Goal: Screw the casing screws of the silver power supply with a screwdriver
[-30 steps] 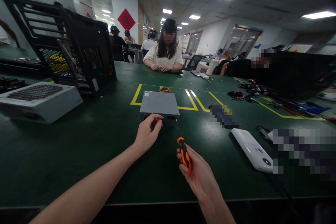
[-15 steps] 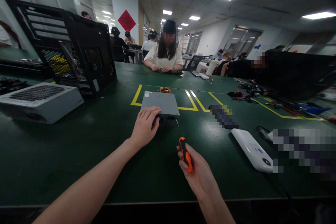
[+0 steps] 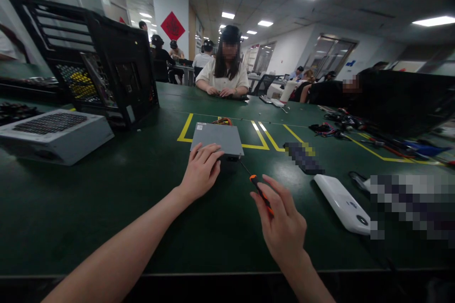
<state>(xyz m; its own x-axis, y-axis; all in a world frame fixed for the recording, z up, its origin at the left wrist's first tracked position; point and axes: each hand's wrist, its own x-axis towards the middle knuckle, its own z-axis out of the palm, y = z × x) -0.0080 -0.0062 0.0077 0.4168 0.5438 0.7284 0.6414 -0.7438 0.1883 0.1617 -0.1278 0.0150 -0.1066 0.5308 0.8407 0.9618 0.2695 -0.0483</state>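
A grey computer power supply (image 3: 222, 136) sits on the green table, its colored cables (image 3: 224, 121) at the far side. My left hand (image 3: 199, 174) grips its near left edge, fingers on top and thumb by the front face. A screwdriver (image 3: 253, 180) with an orange and black handle slants toward the near right corner, its tip at the front face. Around that handle my right hand (image 3: 285, 225) keeps a loose hold, with some fingers lifted and spread. Part of the handle is hidden behind the fingers.
A black computer case (image 3: 117, 66) stands at the left behind a second power supply (image 3: 64, 135). A white device (image 3: 341, 203) lies at the right, near a blurred object (image 3: 304, 157). Cables and tools (image 3: 387, 139) are farther right. A person (image 3: 225, 73) sits opposite.
My right hand has turned and loosened around the screwdriver, which now leans more to the right. The fingers of my left hand have shifted slightly right on the power supply.
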